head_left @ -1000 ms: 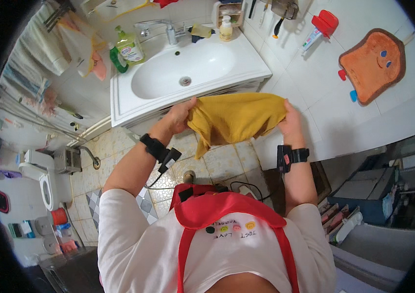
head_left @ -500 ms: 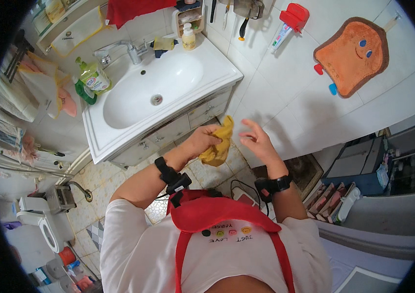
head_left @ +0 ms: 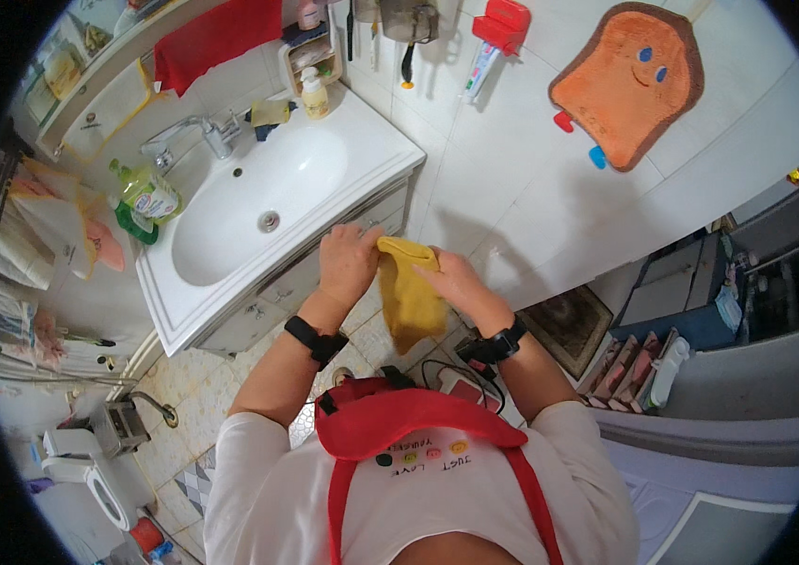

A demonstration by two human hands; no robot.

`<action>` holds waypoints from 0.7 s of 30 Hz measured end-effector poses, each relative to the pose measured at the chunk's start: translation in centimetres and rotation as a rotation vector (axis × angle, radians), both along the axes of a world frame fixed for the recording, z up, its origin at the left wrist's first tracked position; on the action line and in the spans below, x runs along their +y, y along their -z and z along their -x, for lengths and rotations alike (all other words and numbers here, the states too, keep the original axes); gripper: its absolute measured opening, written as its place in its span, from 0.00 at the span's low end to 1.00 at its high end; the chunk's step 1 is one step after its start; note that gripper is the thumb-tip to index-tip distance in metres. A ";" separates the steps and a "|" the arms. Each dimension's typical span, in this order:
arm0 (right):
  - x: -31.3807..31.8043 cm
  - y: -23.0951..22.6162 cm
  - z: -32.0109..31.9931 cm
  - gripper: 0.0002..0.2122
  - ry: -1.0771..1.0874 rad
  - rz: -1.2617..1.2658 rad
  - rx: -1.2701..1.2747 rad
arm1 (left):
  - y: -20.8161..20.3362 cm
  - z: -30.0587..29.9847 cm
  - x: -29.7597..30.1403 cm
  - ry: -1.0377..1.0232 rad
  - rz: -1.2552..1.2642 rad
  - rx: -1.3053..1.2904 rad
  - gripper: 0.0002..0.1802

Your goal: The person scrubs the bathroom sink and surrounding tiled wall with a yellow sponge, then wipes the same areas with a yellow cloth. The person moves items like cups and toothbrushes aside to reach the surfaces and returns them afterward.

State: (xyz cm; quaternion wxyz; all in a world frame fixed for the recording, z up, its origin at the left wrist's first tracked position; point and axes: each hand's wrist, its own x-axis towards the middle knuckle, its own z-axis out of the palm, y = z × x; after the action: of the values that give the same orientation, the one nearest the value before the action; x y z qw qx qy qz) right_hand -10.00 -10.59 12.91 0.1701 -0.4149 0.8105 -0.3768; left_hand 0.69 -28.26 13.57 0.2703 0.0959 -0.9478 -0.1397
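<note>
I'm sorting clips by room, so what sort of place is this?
Most likely a home bathroom: it has a white washbasin with a tap, and a toilet at the far left.

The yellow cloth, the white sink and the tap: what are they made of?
Yellow cloth: matte fabric, maybe cotton, because it hangs limp and folded. White sink: probably glazed ceramic, smooth and glossy, though it could be resin. Tap: likely chromed metal, silvery with bright shine.

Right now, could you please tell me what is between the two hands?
A folded yellow cloth hangs between the left hand and right hand in the head view.
</note>
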 end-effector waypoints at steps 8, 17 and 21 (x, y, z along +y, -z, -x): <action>-4.9 -2.4 2.1 0.15 0.253 0.388 -0.409 | 3.7 6.5 2.6 0.146 -1.472 0.536 0.11; -3.7 -5.1 5.4 0.25 0.180 0.342 0.103 | 5.3 17.0 3.4 0.507 -2.455 0.568 0.19; 4.9 -9.0 6.7 0.19 0.622 0.265 0.671 | 4.8 23.1 2.7 0.479 -2.656 0.766 0.21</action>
State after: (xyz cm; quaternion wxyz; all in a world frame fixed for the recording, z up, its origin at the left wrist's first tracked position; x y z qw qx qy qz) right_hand -16.67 -5.74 21.96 -0.2763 -0.2693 0.8515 -0.3552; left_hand -22.42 -25.54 8.79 0.1873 0.0711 0.0283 -0.9793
